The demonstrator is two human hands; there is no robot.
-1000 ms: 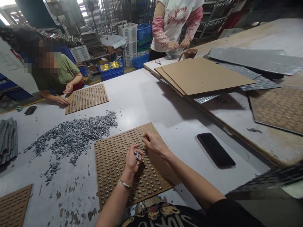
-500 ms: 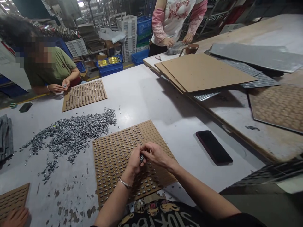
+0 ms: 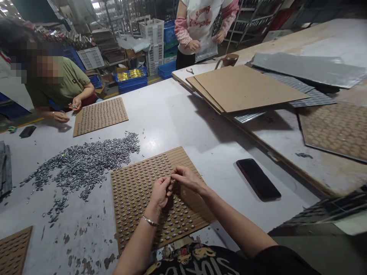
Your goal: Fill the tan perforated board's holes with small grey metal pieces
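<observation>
My left hand [image 3: 161, 193] is closed over the brown grooved board [image 3: 186, 158], curled around small grey spindle-shaped metal pieces that its fingers mostly hide. My right hand [image 3: 187, 178] meets it at the fingertips, thumb and forefinger pinched on what looks like one such piece. Rows of these metal pieces [image 3: 137, 187] lie in the grooves over the left and middle of the board. Bare grooves show along its right side. Left of the board spreads a loose pile of the same metal pieces [image 3: 94, 160].
A phone [image 3: 258, 178] lies to the right. Flat brown boards [image 3: 246, 88] overhang the adjoining table. Across the table, a co-worker in a green shirt [image 3: 71, 78] handles pieces at another filled board [image 3: 100, 116]. Another person [image 3: 200, 28] stands behind, holding a clear bag. A further board [image 3: 14, 250] sits lower left.
My hands have shifted slightly, the left turning so its pieces are more hidden. The green-shirted co-worker's hands have parted. The standing person has raised the bag. A hand at lower left has left view.
</observation>
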